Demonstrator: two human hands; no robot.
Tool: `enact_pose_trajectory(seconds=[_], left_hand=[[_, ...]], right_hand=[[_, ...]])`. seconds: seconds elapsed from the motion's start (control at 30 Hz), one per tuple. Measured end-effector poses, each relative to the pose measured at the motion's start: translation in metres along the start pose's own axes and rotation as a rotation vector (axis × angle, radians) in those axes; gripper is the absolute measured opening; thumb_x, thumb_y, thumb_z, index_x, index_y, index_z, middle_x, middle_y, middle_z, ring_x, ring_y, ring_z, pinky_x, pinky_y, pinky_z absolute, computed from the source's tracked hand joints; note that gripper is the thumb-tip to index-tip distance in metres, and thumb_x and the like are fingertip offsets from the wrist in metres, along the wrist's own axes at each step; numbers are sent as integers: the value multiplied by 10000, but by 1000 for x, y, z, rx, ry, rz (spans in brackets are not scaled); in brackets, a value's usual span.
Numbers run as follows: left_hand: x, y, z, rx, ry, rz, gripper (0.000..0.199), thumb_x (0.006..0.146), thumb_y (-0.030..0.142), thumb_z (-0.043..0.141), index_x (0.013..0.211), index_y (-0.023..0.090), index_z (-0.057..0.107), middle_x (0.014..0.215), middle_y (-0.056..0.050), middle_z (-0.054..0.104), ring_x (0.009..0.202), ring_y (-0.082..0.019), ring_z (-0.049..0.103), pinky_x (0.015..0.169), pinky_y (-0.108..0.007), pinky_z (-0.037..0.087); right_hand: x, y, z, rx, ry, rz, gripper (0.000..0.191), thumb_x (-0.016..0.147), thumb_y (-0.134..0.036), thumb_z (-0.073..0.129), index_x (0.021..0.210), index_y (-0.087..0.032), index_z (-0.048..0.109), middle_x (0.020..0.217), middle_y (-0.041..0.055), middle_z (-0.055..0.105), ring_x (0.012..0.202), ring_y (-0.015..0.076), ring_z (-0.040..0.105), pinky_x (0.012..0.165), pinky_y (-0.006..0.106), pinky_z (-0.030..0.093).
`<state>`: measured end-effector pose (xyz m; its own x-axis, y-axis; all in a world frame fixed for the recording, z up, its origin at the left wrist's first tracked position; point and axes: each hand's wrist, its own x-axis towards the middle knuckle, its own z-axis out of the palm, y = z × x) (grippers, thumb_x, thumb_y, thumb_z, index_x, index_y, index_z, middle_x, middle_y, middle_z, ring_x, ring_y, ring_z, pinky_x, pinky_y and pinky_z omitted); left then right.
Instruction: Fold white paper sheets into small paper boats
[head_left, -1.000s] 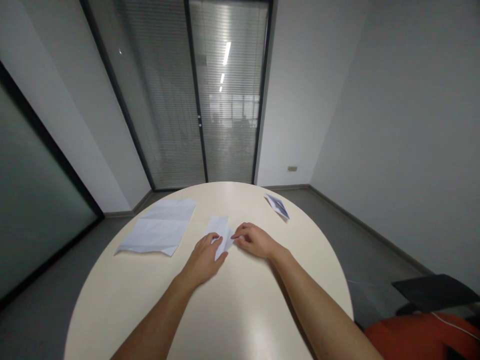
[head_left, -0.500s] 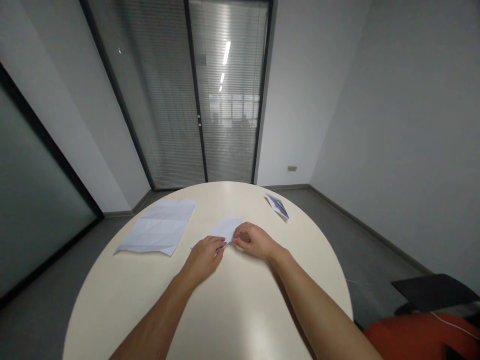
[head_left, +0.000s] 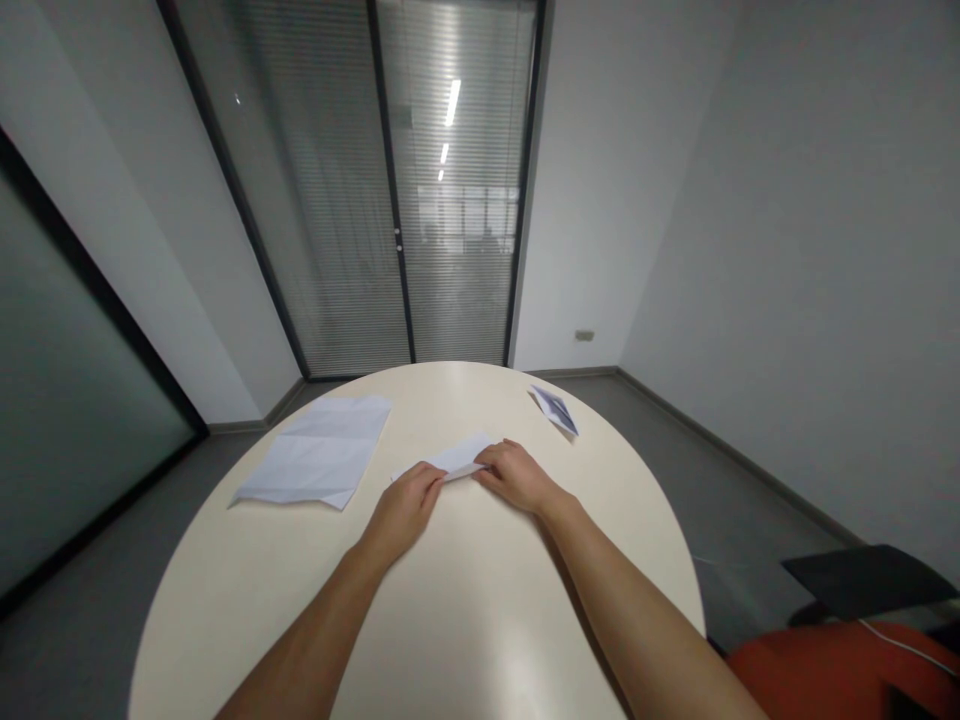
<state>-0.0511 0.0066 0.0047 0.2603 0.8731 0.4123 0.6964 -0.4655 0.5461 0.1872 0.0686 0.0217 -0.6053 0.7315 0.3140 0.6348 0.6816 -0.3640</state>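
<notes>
Round table (head_left: pixel 465 610), one, pale and smooth with a soft shine on its near part, in a grey-walled room. Two bare hands at work over its far half. Left hand (head_left: pixel 403 507) pinches the left part of a white paper strip (head_left: pixel 459 457) between thumb and fingers; right hand (head_left: pixel 521 476) pinches its right end, fingers curled. Strip lies between the hands, near mid-table, folded, its near edge slightly raised; number of layers cannot be told.

Two more papers on the table, three in all. Left: one large white sheet (head_left: pixel 319 450), roughly four-sided, creased across, near corner turned up. Far right: one small folded paper (head_left: pixel 556 411), dark marks on its face, lying close to the table's edge.

Outward: one red seat (head_left: pixel 825 670) at near right, one flat black panel (head_left: pixel 870 582) just above it, a thin pale cord crossing the red. Far side: two dark-framed glass panels (head_left: pixel 337 250) with fine horizontal blinds. One small wall plate (head_left: pixel 584 336) low on the far wall, right of the glass.
</notes>
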Motion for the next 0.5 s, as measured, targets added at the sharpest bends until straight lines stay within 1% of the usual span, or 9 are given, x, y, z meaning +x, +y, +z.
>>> enact_pose_trajectory(seconds=[0.1, 0.2, 0.37, 0.5], left_hand=[[-1, 4, -4, 64, 35, -55, 230, 1000, 279, 484, 1037, 242, 708, 1064, -39, 728, 1002, -207, 687, 876, -320, 520], [-1, 7, -6, 93, 50, -73, 209, 984, 283, 510, 1032, 249, 710, 1057, -31, 741, 993, -204, 694, 863, -314, 523], [0, 3, -4, 107, 67, -83, 200, 976, 297, 521, 1032, 247, 706, 1045, -28, 747, 974, -202, 701, 844, -307, 525], [2, 1, -3, 94, 109, -97, 230, 999, 317, 484, 1037, 239, 698, 1037, -30, 749, 950, -196, 704, 840, -304, 531]], right_hand=[[0, -4, -5, 4, 4, 17, 188, 965, -302, 625, 855, -191, 731, 861, 56, 761, 840, 207, 671, 948, 360, 396], [1, -6, -8, 11, 26, 13, 198, 972, -305, 619, 860, -198, 743, 854, 57, 765, 798, 201, 658, 885, 332, 405], [2, -5, -9, 20, 44, 32, 202, 972, -301, 609, 926, -195, 774, 900, 80, 772, 833, 216, 658, 804, 307, 421], [2, -5, -8, 88, 69, 45, 204, 978, -298, 593, 1024, -193, 762, 983, 78, 772, 891, 213, 666, 813, 299, 438]])
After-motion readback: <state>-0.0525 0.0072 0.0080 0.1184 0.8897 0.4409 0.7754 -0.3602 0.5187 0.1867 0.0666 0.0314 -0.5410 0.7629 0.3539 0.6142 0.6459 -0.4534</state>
